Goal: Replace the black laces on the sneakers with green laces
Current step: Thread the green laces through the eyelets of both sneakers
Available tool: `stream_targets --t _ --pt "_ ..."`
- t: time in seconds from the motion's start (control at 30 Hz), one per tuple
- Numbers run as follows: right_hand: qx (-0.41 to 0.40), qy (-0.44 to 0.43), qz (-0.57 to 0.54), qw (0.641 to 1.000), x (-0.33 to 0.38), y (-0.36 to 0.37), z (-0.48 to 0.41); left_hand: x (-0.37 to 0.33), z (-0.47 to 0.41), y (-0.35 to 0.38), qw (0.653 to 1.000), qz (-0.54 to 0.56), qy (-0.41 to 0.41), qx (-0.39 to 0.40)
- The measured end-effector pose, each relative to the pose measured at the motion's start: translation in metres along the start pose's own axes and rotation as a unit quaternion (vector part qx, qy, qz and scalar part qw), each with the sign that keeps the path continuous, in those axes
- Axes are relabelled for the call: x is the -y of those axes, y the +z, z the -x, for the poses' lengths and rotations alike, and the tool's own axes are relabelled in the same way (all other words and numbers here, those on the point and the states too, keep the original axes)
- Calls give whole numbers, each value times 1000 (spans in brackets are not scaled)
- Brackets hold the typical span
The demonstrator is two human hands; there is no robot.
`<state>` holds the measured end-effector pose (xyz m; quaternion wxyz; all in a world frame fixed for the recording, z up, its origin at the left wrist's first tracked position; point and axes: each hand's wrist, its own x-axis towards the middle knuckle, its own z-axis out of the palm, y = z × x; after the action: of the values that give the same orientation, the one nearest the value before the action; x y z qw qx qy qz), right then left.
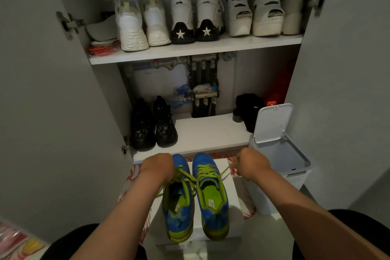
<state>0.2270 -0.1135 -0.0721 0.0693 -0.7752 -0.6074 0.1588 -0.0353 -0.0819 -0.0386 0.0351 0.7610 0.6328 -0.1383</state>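
Two blue sneakers with lime-green linings stand side by side, toes away from me, on a white box [234, 196]. The left sneaker [179, 207] and the right sneaker [213, 198] both carry green laces [205, 172]. My left hand [157, 167] is curled over the laced front of the left sneaker, its fingers hidden from me, and a green lace end trails down beside it. Off to the right of the right sneaker, my right hand [252, 163] pinches a green lace end [225, 172] and holds it taut. No black laces show.
An open shoe cabinet stands in front, doors swung wide. Its top shelf [190, 53] holds several white shoes; the lower shelf [211, 133] holds a black pair [153, 124]. A small grey bin [278, 154] with raised lid stands right of the box. A red-patterned mat lies underneath.
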Motion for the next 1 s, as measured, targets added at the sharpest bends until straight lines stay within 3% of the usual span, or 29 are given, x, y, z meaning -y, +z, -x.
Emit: stream_targets --t 0.13,0.2,0.3,0.4,0.5,0.6,0.67,0.77,0.87,1.0 --pt "23 17 30 999 -6 1 2 6 7 -8 995 -8 -12 97" --pt "26 8 30 999 -3 1 1 7 4 -10 992 44 -17 114" --pt "38 10 -9 999 -4 3 -4 8 0 -9 977 186 -38 101" --pt "28 17 -219 975 0 2 -7 4 -8 -1 953 301 -28 -5" --pt "1 3 -446 895 24 -7 -3 -13 -13 -1 855 508 -32 -100" --pt "42 -5 -562 826 47 -14 0 -31 -18 -7 748 659 -42 -66" --pt "69 -14 -591 804 56 -15 0 -41 -20 -13 712 699 -44 -39" --pt "62 -41 -608 791 64 -14 -6 -51 -21 -18 714 700 -36 -12" --pt "18 -51 -574 817 68 -12 -14 -55 -25 -20 729 683 -24 33" --pt "-19 -73 -559 825 70 -10 -26 -55 -37 -19 749 659 -29 62"
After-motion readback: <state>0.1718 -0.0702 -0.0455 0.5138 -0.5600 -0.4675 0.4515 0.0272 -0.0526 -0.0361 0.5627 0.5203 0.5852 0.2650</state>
